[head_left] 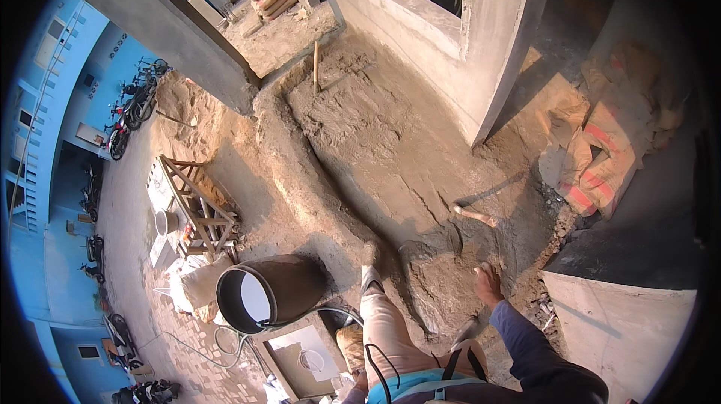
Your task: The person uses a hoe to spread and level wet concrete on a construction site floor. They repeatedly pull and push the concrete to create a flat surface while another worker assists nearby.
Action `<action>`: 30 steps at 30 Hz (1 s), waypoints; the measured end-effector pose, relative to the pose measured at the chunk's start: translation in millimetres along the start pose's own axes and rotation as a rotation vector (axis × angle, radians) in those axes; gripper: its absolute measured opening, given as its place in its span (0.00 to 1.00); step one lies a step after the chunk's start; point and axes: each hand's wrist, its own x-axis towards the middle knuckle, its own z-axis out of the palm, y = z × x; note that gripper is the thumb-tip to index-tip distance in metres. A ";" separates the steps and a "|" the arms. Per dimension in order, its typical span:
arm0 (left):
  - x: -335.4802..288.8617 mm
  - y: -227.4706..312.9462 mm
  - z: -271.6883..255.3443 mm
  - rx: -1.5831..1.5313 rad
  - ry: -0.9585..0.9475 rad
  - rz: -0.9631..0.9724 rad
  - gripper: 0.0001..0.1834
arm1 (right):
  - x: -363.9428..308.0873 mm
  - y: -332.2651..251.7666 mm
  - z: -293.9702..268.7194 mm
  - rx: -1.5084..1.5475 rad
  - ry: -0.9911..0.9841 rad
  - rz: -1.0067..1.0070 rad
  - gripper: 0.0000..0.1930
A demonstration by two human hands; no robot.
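My right hand [488,285] hangs over wet grey mortar [375,134], its fingers apart and nothing visible in them. Only part of my left hand [360,383] shows, low beside my thigh at the bottom edge; its fingers are mostly hidden. Beyond the right hand, a pale wooden handle [475,215] sticks out of the mix, and a dark shadow runs from it. At the far end, another wooden handle [316,66] stands upright in the mortar. My legs straddle the near end, one shoe [370,278] on the raised edge.
A dark drum [297,291] of water stands at left, with a hose [240,344] beside it. Behind it are a wooden trestle [199,209] and a sand heap [184,107]. Torn paper sacks [601,149] lie at right, near a concrete wall [481,81]. Motorbikes [131,115] line the far left.
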 end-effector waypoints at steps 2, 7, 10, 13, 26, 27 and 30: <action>15.1 20.3 18.8 -0.205 0.012 -0.060 0.16 | -77.7 42.7 42.0 0.072 -0.085 0.057 0.14; 83.9 23.9 -28.7 -0.983 0.154 -0.345 0.22 | -158.6 78.7 95.7 -0.109 -0.518 -0.104 0.16; 90.6 -24.5 -87.3 -1.424 0.137 -0.414 0.21 | -103.6 49.1 59.4 -0.111 -0.738 -0.045 0.17; 135.7 -26.9 -150.8 -1.385 0.161 -0.497 0.20 | -30.2 60.4 -15.8 -0.613 -0.730 -0.382 0.19; 59.5 -198.5 -370.8 -1.527 0.219 -0.629 0.29 | 166.5 -292.3 -84.0 0.647 -0.546 0.320 0.14; 38.4 -207.3 -377.0 -1.519 0.180 -0.677 0.29 | 171.0 -312.5 -82.9 0.583 -0.561 0.294 0.14; -21.8 -219.1 -392.7 -1.516 0.101 -0.784 0.29 | 191.8 -351.2 -77.2 0.657 -0.497 0.276 0.12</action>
